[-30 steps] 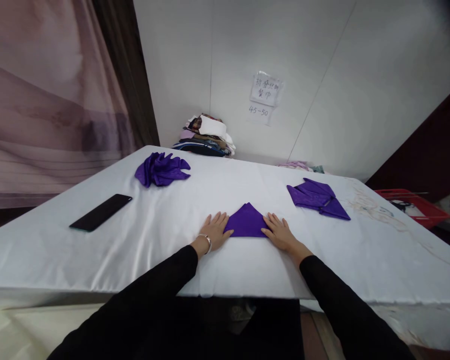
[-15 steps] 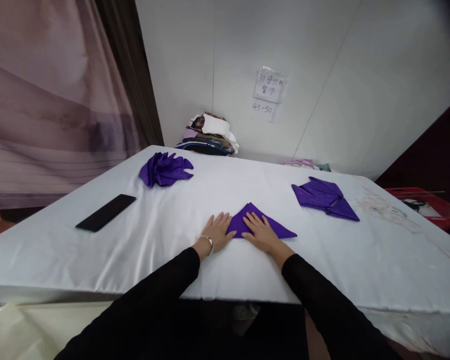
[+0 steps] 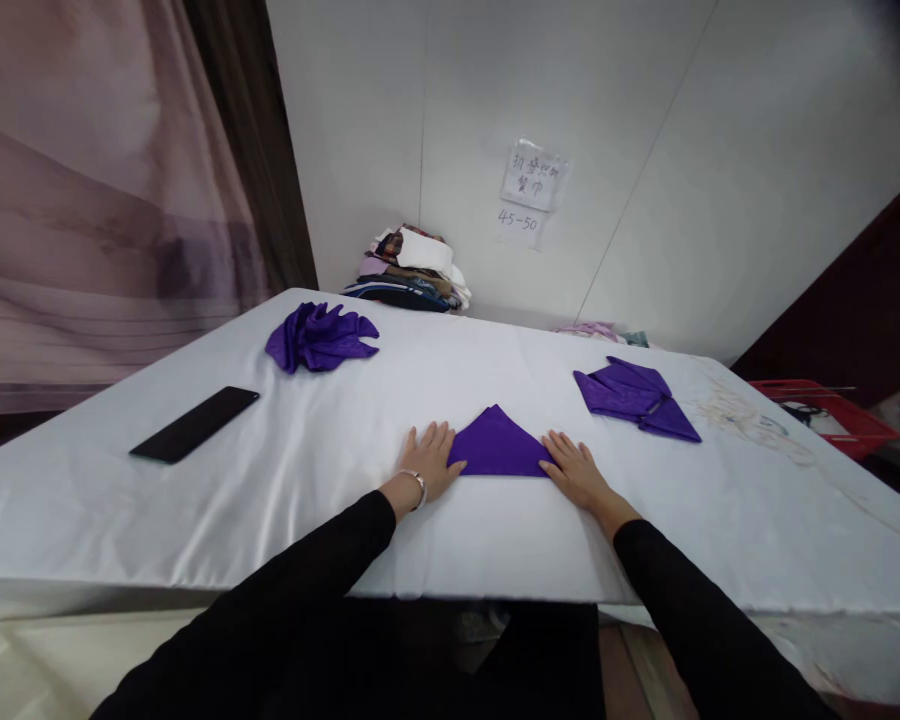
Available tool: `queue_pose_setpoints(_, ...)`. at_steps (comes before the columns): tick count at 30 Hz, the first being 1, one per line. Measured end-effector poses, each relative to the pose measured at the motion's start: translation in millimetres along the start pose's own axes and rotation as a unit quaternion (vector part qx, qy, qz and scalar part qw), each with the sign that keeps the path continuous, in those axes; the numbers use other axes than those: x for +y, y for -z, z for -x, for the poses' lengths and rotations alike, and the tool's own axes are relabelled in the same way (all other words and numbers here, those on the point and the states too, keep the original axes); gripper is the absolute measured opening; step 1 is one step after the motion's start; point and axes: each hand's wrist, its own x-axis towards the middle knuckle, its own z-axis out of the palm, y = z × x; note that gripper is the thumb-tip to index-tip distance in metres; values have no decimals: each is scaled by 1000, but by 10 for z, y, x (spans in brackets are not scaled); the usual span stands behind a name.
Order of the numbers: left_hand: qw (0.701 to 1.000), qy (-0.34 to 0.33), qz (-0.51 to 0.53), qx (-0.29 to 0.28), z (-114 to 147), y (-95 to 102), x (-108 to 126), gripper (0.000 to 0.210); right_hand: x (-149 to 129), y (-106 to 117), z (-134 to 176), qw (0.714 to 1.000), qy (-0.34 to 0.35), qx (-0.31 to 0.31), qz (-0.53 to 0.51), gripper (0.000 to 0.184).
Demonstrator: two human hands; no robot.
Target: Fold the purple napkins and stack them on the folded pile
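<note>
A purple cloth napkin (image 3: 499, 446), folded into a flat triangle with its peak pointing away from me, lies near the front of the white-covered table (image 3: 480, 540). My left hand (image 3: 429, 462) rests flat over its left corner, fingers stretched out. Over the right corner lies my right hand (image 3: 576, 470), open too, palm down with the fingers spread. Both side corners are hidden under the hands. Neither hand grips the cloth.
A ruffled purple napkin (image 3: 321, 338) sits at the back left, and a flatter folded purple napkin (image 3: 639, 396) at the right. A black phone (image 3: 195, 425) lies at the left. Behind the table are stacked clothes (image 3: 409, 270); a red basket (image 3: 832, 415) stands beyond the right edge.
My right hand has slid from the middle of the napkin out to its right corner, uncovering the centre. My left hand stays on the left corner. The view has shifted slightly.
</note>
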Motion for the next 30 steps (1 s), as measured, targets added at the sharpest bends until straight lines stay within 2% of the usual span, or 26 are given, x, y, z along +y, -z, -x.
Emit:
queue_pose_setpoints(4, 996, -71, 38, 40, -119, -28, 395, 68, -35, 6, 5, 1000, -10, 4, 4, 58)
queue_pose_setpoints(7, 988, -136, 75, 24, -252, -134, 717, 75, -38, 7, 6, 1000, -10, 4, 10, 58)
queue_pose_setpoints(10, 985, -150, 89, -8, -336, -223, 829, 81, -32, 16, 10, 1000, -7, 9, 5, 59)
queue_pose_setpoints(13, 987, -138, 84, -21, -322, -222, 685, 83, -37, 30, 15, 1000, -8, 0, 2, 59)
queue_pose_setpoints(17, 991, -114, 69, -6, -191, -127, 306, 77, -34, 22, 13, 1000, -13, 1, 4, 58)
queue_pose_setpoints(21, 996, -64, 57, -4, -19, -52, -26, 68, 22, -11, 2, 1000, -4, 9, -1, 57)
queue_pose_setpoints(24, 998, -30, 52, -3, 89, -29, -175, 64, 22, -1, -2, 1000, -16, 3, 1, 57)
queue_pose_setpoints(27, 998, -20, 59, 7, 147, -30, -240, 60, -133, 54, -10, 999, -35, 23, 11, 60)
queue_pose_setpoints(30, 997, -21, 76, 21, 158, -47, -263, 58, -446, 105, -55, 999, 17, 50, 11, 63)
